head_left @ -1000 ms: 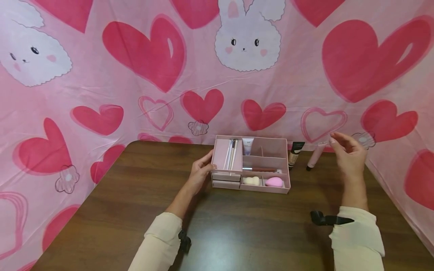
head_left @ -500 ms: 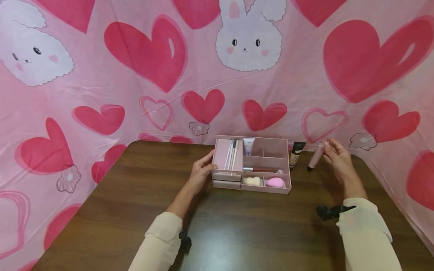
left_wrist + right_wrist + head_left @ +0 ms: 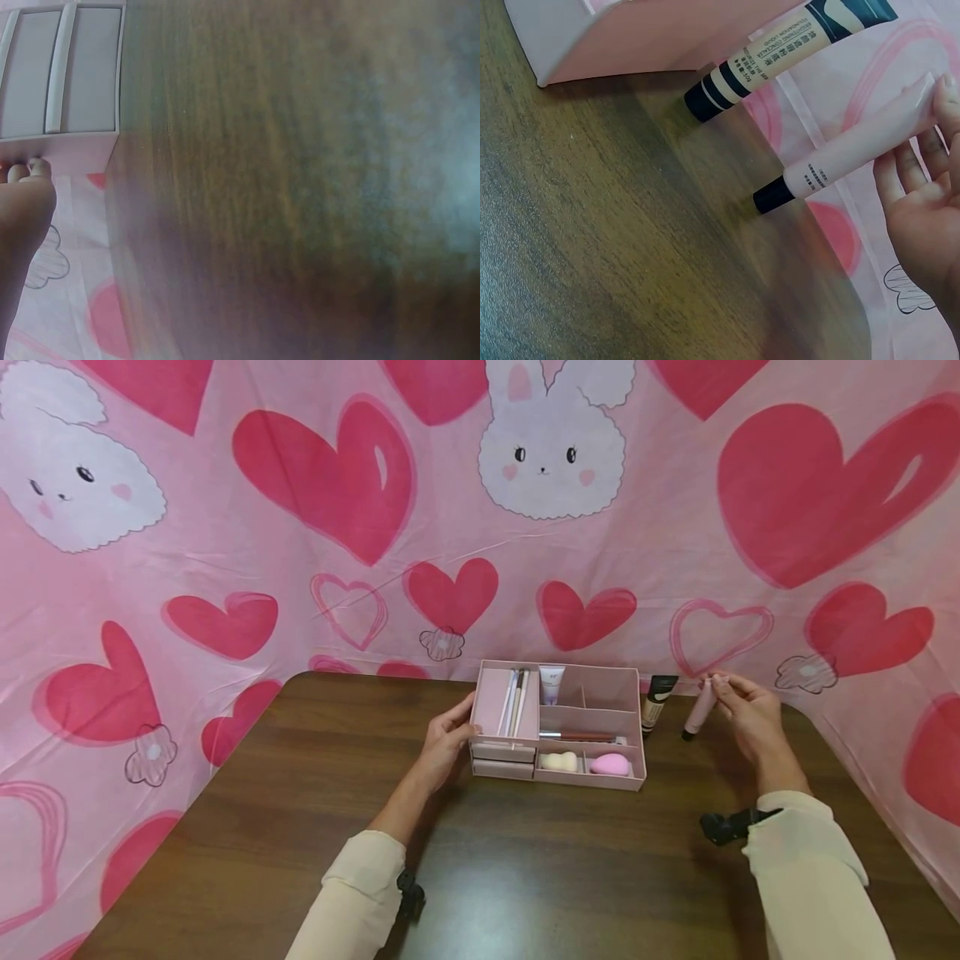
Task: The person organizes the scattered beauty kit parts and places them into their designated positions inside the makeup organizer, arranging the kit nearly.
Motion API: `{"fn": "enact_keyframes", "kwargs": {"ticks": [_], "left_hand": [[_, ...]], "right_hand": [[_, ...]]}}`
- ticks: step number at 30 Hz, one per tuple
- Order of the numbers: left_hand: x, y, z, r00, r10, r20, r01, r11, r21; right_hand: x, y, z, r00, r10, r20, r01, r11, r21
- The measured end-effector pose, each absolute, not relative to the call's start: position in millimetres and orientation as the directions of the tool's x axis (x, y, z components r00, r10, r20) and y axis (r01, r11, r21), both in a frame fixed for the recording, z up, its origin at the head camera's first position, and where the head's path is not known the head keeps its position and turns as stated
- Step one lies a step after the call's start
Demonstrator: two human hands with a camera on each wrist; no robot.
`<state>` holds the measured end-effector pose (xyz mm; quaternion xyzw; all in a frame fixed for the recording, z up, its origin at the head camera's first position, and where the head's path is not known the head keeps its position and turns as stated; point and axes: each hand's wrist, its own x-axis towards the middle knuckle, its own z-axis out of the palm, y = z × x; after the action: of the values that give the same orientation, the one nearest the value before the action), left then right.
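A pink makeup organizer stands near the back of the table. My left hand holds its left side, the thumb over the rim and fingers along the outer wall. In the left wrist view, fingertips touch that wall beside the drawers. With my right hand I pinch the flat top end of a slim pale pink cosmetic tube. The tube leans, black cap downward; whether the cap touches the table is unclear. Left of it, a black-and-beige foundation tube stands on its cap beside the organizer.
The organizer bears several thin brushes, a small white tube, a brown-handled brush, a cream sponge and a pink sponge. Behind the wooden table hangs a pink cloth with hearts and rabbits.
My right hand has moved left and down and now pinches the top of the pale pink tube, which is slightly more upright. The left hand keeps its place on the organizer.
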<state>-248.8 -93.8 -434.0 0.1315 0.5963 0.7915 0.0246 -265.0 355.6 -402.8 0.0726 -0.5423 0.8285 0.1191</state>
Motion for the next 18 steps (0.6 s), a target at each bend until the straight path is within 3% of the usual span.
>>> {"fn": "enact_keyframes", "kwargs": {"ticks": [18], "left_hand": [[-249.7,-93.3,-433.4,-0.962,0.199,0.184,0.122,-0.288,0.950]], "right_hand": [[-266.8,343.8,-394.1,-0.912,0.358,0.199,-0.327,-0.346,-0.879]]}}
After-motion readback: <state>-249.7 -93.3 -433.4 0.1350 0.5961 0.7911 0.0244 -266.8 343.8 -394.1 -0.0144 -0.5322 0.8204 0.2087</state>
